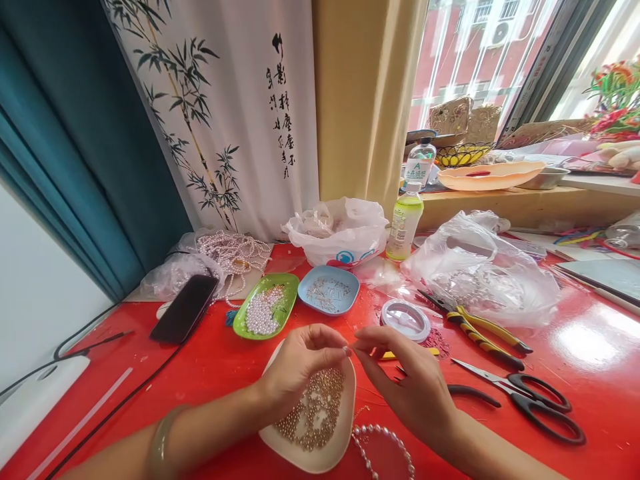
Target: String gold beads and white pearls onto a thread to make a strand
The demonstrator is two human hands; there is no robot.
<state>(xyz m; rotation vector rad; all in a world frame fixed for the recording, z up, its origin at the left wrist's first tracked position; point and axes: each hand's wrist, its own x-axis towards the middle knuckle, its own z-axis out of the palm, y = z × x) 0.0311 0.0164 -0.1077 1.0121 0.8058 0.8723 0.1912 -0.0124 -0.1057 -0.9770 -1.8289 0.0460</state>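
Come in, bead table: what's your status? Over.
Left fingers pinching tiny piece, too small to identify; right fingers close beside, grip unclear. Cream tray of gold beads below left hand. Possible snag: black-handled tool partly hidden behind right hand.

The person's bare left forearm (225, 420) reaches in from the lower left and the right forearm (485, 440) from the lower right, both angled inward. The left hand (300, 363) is curled, thumb and forefinger pinched together. The right hand (413, 373) pinches likewise, facing it, the fingertips of both hands almost meeting.
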